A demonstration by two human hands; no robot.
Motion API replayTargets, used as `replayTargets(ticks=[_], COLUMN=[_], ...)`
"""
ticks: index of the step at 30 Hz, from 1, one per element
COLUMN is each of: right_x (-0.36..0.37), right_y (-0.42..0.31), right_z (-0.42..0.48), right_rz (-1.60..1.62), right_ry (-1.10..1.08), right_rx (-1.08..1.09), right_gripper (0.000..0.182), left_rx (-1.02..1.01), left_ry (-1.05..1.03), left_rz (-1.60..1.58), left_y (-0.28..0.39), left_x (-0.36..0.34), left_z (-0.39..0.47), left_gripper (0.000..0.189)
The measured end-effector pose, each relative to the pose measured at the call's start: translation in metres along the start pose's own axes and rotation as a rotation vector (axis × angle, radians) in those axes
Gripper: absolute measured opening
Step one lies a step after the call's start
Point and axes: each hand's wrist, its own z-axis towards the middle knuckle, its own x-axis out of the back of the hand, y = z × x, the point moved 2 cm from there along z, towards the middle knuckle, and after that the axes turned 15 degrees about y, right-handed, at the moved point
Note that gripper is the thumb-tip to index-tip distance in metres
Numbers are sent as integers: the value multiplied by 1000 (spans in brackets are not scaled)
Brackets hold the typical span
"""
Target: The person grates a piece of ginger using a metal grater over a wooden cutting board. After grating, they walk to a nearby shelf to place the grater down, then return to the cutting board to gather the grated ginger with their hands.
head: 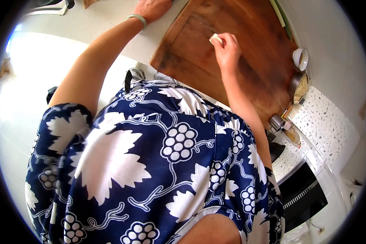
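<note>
My right hand is above a large brown wooden board, pinching a small white piece between thumb and fingers. It looks soft and folded, but whether it is dough or cloth cannot be told. Up at the top edge of the view, my left hand reaches over the pale countertop, left of the board. A light green bangle circles that wrist. The left fingertips are cut off by the frame, with a sliver of something dark beside them, so their grip is unclear.
Along the board's right side stand a white bowl, a metal bowl of pale shredded or noodle-like food, a brush, a steel cup and a bottle. A black-fronted appliance is at the lower right.
</note>
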Motion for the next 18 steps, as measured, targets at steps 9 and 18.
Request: replayTargets(ticks=[9,18], right_x=[18,67], right_y=[32,100], right_z=[-19,-82], right_rz=[-94,-22], right_ry=[8,174], right_rx=[68,-440], right_gripper=[13,13], left_rx=[25,37], left_ry=[-40,-50], left_rz=[-9,-59], left_y=[-1,1], left_x=[-4,-6], left_z=[-4,-2], left_gripper=[26,26])
